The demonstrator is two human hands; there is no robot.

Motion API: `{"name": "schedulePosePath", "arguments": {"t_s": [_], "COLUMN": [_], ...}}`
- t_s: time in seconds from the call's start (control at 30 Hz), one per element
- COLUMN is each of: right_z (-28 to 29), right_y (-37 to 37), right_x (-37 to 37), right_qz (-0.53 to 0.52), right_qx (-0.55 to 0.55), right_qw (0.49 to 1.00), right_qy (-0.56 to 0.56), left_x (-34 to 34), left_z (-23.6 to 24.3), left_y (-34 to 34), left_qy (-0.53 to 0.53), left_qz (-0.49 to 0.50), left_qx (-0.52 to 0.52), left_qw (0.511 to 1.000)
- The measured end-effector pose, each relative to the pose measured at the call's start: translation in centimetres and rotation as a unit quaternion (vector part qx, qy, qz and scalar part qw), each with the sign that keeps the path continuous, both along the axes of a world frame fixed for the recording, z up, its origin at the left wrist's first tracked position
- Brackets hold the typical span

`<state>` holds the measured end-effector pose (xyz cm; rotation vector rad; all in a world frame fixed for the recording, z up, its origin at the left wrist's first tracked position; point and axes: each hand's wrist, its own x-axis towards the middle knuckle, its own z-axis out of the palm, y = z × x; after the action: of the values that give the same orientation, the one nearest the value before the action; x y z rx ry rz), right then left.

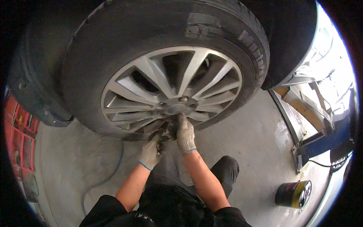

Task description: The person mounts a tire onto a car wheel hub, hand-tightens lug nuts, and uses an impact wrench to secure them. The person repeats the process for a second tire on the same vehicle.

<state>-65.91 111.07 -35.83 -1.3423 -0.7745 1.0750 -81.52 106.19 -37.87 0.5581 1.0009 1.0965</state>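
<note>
A car wheel with a silver multi-spoke alloy rim [199,68] and black tyre [113,38] fills the upper middle. At its lower hub, my two hands in knitted white gloves with dark fingers close round a dark tool [170,128], which looks like an impact wrench. My left hand [152,149] grips it from below left. My right hand [185,134] is higher, wrapped on the tool's front just below the centre cap [174,109]. The tool's exact shape and its contact with the lug nuts are hidden by my hands.
Dark bodywork [41,87] surrounds the wheel. A red rack or cabinet [22,140] stands at the left. At the right are a lift arm [302,106], a blue metal part [327,140] and a black-and-yellow bucket [287,193]. A hose [113,174] snakes across the floor.
</note>
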Motion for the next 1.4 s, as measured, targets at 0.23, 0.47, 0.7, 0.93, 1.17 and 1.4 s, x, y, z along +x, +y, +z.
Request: {"name": "schedulePosePath", "arguments": {"t_s": [0.23, 0.47, 0.7, 0.93, 1.17, 1.4], "right_z": [0.1, 0.4, 3.2, 3.2, 2.6, 2.9], "right_y": [-5.2, -9.3, -9.1, -9.3, -9.9, -7.5], "right_x": [1.2, 2.5, 6.3, 6.4, 5.7, 5.6], "right_qz": [0.034, 0.158, 0.304, 0.272, 0.213, 0.031], "right_qx": [-0.031, 0.001, 0.081, 0.161, 0.169, 0.064], "right_qw": [0.995, 0.983, 0.881, 0.852, 0.861, 0.923], "right_qy": [0.092, -0.091, -0.354, -0.418, -0.43, -0.378], "left_x": [-0.6, 0.5, -0.5, 0.5, 2.5, 2.4], "left_z": [0.7, -1.3, 3.5, 1.7, 3.2, 0.7], "left_y": [-0.3, -0.1, -0.4, 0.8, -0.5, -0.1], "left_qy": [-0.048, 0.125, 0.435, 0.325, 0.437, 0.344], "left_qz": [0.002, -0.02, -0.224, -0.135, -0.113, -0.052], "left_qx": [-0.073, 0.183, 0.255, 0.338, 0.308, 0.201], "left_qw": [0.996, 0.975, 0.834, 0.873, 0.837, 0.916]}}
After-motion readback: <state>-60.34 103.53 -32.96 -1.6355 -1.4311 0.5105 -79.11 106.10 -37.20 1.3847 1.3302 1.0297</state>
